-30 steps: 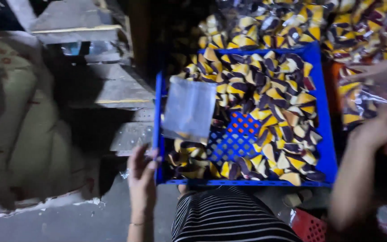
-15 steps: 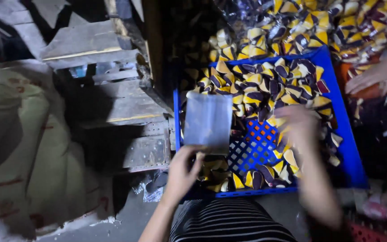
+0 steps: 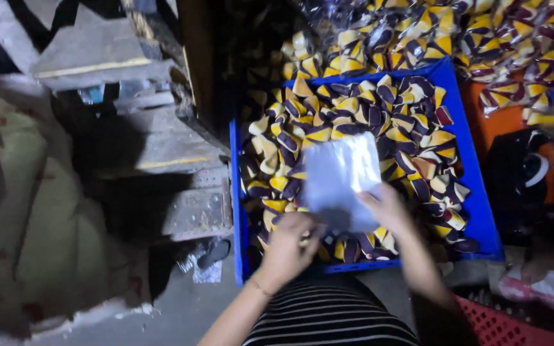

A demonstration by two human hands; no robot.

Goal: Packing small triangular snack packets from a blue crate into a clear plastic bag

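Both hands are pinching a clear plastic bag over the blue crate of yellow and purple pieces: left hand on the bottom edge, right hand on the corner. Looks flimsy, light and slippery, so best gripped at the edges

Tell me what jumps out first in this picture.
A blue crate heaped with yellow and dark purple wedge-shaped pieces fills the middle. Over it, the left hand and right hand hold a clear plastic bag. Pale sacks sit at the far left.
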